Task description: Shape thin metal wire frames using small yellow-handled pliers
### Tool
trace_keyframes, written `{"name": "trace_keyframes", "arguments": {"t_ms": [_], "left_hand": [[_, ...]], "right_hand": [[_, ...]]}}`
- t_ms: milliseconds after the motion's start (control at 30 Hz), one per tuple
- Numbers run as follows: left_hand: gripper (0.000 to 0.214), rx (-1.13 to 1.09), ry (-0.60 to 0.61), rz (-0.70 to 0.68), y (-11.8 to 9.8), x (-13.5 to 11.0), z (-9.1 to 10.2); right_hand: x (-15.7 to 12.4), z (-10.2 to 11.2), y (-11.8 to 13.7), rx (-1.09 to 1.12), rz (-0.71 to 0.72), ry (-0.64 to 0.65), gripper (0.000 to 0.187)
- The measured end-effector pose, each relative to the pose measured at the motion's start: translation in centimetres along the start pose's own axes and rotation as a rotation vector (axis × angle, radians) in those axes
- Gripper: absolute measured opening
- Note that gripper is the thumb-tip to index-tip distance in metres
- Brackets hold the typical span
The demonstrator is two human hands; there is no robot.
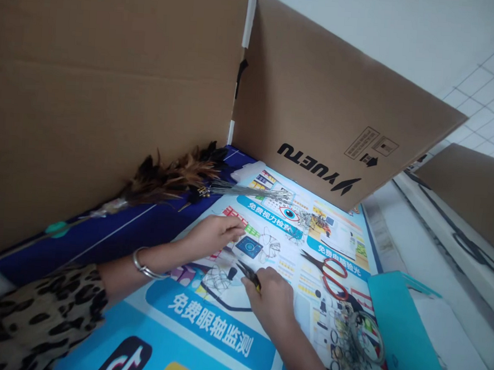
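My left hand (213, 236), a metal bangle at its wrist, is closed in a pinch above the printed sheet. What its fingertips hold, if anything, is too thin to make out. Just right of them is a looped wire shape (270, 245), like a flower outline. My right hand (272, 299) grips a pair of pliers (249, 272), dark jaws pointing up and left toward the left hand. Under and left of the pliers lies another bundle of bent wire (218, 279). Red-handled scissors (329, 274) rest to the right of the right hand.
Straight wires (250, 191) and brown feathers (168, 174) lie along the back left. More bent wire (312, 219) sits farther back. A wire tangle with tape rolls (365, 334) is at right, beside a teal box (405, 334). Cardboard panels (319, 100) wall the left and back.
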State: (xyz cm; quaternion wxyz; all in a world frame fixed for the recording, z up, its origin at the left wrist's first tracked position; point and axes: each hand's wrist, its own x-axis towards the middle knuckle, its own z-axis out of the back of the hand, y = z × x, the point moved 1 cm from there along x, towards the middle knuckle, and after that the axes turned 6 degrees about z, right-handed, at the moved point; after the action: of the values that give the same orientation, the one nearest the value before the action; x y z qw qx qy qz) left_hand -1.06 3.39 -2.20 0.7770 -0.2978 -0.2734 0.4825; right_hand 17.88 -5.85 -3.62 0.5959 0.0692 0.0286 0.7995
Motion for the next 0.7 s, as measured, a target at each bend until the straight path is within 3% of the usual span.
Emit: {"name": "trace_keyframes", "arguments": {"t_ms": [100, 300, 600, 700], "left_hand": [[0.023, -0.053, 0.057, 0.046, 1.2, 1.0, 0.3], [0.019, 0.023, 0.209, 0.001, 2.0, 1.1, -0.4], [0.019, 0.306, 0.155, -0.046, 1.2, 0.6, 1.2], [0.015, 0.327, 0.272, -0.09, 0.1, 0.0, 1.8]], "right_hand": [[0.1, -0.4, -0.3, 0.005, -0.007, -0.019, 0.029], [0.3, -0.6, -0.6, 0.008, -0.005, -0.054, 0.029], [0.3, -0.7, -0.8, 0.024, 0.0, -0.078, 0.029], [0.4, -0.8, -0.8, 0.032, 0.002, -0.077, 0.029]]}}
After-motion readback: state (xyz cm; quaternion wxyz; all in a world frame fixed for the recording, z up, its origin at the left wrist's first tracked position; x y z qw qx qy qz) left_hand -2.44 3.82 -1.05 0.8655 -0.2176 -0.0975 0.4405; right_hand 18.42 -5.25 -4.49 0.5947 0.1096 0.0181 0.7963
